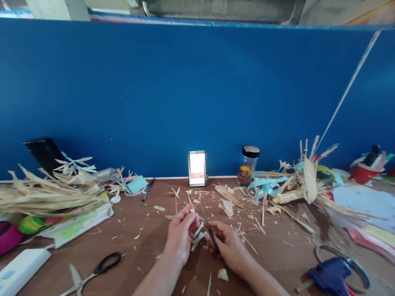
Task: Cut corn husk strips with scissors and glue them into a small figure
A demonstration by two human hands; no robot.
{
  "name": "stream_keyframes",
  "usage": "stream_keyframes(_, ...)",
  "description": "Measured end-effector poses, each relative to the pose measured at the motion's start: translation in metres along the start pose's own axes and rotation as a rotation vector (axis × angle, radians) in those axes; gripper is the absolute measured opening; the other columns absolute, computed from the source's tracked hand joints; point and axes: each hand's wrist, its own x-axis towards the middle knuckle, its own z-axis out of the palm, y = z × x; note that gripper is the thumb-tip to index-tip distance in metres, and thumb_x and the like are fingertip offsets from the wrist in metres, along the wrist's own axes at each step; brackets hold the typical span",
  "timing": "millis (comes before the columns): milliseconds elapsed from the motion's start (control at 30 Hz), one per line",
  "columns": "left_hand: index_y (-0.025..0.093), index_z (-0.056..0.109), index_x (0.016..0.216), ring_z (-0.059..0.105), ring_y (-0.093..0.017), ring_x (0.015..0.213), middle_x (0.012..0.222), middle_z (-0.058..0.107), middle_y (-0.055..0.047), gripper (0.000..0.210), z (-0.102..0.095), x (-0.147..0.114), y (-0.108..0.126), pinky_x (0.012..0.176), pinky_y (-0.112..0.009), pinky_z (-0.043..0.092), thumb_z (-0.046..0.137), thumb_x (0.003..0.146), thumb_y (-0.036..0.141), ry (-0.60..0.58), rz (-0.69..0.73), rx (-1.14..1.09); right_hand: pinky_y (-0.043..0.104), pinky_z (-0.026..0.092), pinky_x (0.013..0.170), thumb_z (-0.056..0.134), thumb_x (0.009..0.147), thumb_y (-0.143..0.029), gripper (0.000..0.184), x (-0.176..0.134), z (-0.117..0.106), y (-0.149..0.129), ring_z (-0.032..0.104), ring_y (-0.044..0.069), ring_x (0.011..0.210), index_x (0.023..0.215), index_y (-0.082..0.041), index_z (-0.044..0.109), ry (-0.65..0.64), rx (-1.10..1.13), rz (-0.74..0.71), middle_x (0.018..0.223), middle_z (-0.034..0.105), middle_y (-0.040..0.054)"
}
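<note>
Left hand [180,234]: pinching pale strip [198,230]
Right hand [228,246]: gripping dark-handled tool [212,238] (type unclear)
Strip: between hands
Scraps [228,207]: littered around both
Scissors [79,285]: left of left hand
Glue gun [331,275]: right of right hand
Jar [246,166]: beyond right hand

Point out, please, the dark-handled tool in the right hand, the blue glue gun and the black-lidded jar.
Dark-handled tool [213,240]: head view, on its handle.
Blue glue gun [331,274]: head view, on its body.
Black-lidded jar [248,164]: head view, on its transparent wall.
</note>
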Motion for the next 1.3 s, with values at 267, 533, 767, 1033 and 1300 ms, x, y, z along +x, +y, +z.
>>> stream_keyframes(267, 0.013, 0.057, 0.078, 0.058, -0.006, 0.054, 0.063, 0.062, -0.002, 0.014, -0.0048, 0.0021, -0.0032, 0.055, -0.016, 0.049, 0.066, 0.066, 0.013, -0.016, -0.149, 0.025, 0.015, 0.032, 0.039, 0.061, 0.072, -0.035, 0.034, -0.0002, -0.0005, -0.0056, 0.048, 0.008, 0.047, 0.101, -0.017, 0.054, 0.069, -0.032, 0.05, 0.06, 0.054, -0.0033)
stream_keyframes(533, 0.015, 0.058, 0.073, 0.058, -0.01, 0.056, 0.062, 0.061, 0.0, 0.023, -0.0034, 0.0004, -0.0079, 0.053, -0.02, 0.044, 0.072, 0.056, 0.02, -0.132, -0.025, 0.345, 0.016, 0.032, 0.037, 0.063, 0.07, -0.042, 0.043, 0.0049, -0.0048, -0.0036, 0.051, 0.01, 0.049, 0.105, -0.019, 0.052, 0.231, 0.074, -0.001, 0.063, 0.056, -0.0019)
stream_keyframes(767, 0.015, 0.07, 0.082, 0.054, -0.012, 0.054, 0.057, 0.061, -0.001, 0.021, 0.0, -0.0042, -0.007, 0.056, -0.022, 0.042, 0.065, 0.061, 0.018, -0.335, 0.169, 0.608, 0.015, 0.034, 0.038, 0.064, 0.07, -0.043, 0.047, 0.0055, -0.0067, -0.0015, 0.051, 0.01, 0.052, 0.107, -0.019, 0.049, 0.239, 0.097, -0.069, 0.065, 0.057, -0.0013)
stream_keyframes(1033, 0.014, 0.069, 0.071, 0.054, -0.012, 0.052, 0.061, 0.066, -0.004, 0.017, 0.0006, -0.005, -0.0065, 0.052, -0.021, 0.04, 0.064, 0.066, 0.028, -0.326, 0.09, 0.564, 0.016, 0.033, 0.038, 0.064, 0.07, -0.044, 0.047, 0.0071, -0.0073, 0.0014, 0.05, 0.01, 0.052, 0.107, -0.019, 0.05, 0.247, 0.088, -0.065, 0.064, 0.055, -0.0018)
stream_keyframes(1300, 0.014, 0.064, 0.076, 0.056, -0.007, 0.052, 0.062, 0.062, 0.0, 0.024, -0.0052, 0.0019, -0.0064, 0.052, -0.017, 0.044, 0.074, 0.056, 0.024, -0.09, -0.132, 0.194, 0.017, 0.034, 0.042, 0.063, 0.071, -0.032, 0.034, 0.0024, -0.002, -0.0026, 0.048, 0.009, 0.053, 0.101, -0.017, 0.054, 0.108, 0.019, -0.043, 0.062, 0.053, -0.0027)
